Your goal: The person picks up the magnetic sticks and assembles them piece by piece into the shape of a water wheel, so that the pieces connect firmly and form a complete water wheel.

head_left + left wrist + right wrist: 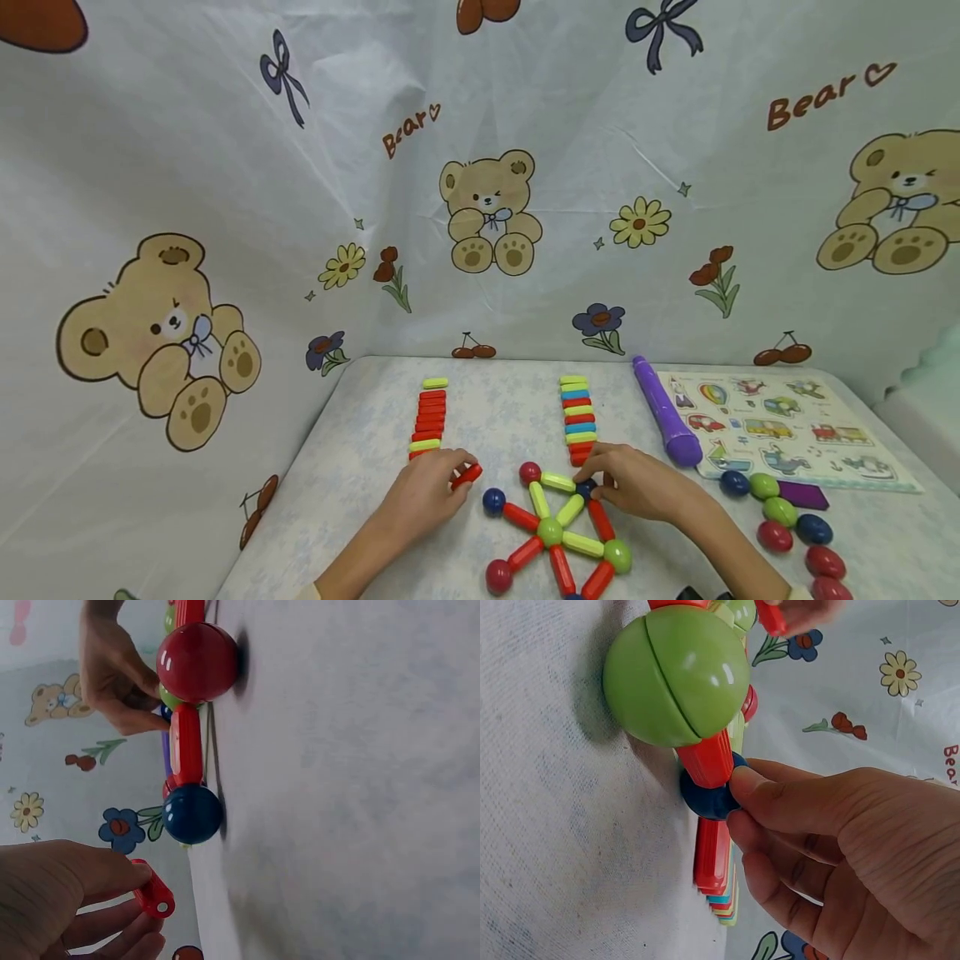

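Red rod (155, 895), navy ball (705, 801), bear-print backdrop (555, 117)

At seven o'clock a red rod (154, 892) is pinched by the left hand (56, 889); at eight a blue ball (193, 814) is joined to another rod (187, 742). The right hand (116, 671) is seen at ten, a red ball (197, 662) at eleven.

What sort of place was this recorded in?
Probably a children's play corner, though the wider room is hidden: bear-print sheeting behind a table bearing a ball-and-rod toy and a picture board.
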### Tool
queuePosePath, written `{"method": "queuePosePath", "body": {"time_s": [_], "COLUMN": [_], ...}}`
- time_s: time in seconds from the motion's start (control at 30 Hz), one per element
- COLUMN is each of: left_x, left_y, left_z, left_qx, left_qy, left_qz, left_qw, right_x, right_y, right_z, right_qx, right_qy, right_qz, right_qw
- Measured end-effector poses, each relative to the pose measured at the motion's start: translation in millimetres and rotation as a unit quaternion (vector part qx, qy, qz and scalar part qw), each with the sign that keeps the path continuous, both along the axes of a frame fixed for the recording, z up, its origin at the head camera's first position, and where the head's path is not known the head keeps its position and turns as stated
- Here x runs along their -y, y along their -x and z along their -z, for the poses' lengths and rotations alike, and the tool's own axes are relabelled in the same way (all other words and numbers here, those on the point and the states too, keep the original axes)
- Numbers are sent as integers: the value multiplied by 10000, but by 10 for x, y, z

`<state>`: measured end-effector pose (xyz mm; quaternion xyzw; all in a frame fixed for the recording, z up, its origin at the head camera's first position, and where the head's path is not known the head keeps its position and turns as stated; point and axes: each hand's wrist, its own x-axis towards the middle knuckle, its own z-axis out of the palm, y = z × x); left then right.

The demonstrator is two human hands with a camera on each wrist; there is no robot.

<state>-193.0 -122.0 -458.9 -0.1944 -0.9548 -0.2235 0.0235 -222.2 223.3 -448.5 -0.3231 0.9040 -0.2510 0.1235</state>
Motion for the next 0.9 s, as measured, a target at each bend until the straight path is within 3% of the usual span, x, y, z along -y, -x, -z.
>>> {"method": "queuePosePath", "body": {"time_s": [0.2, 0.4, 0.9], "left_x": [-248, -428, -522], "left_y": [96, 174, 161], "left_z": [-75, -44, 83], "left_qx": [63, 192, 531], "left_qy": [-129, -358, -479], "left_qz": [281, 511, 491], "left_qw": [9995, 9979, 9962], "right_x": [-3, -3, -8], "right_y": [-10, -8, -2], "right_z": [-21, -21, -22], "right_qx": [57, 58, 162], "right_qy": [12, -28, -11], "right_qz": [-24, -5, 30], "right_qw": [10000, 10000, 9999]}}
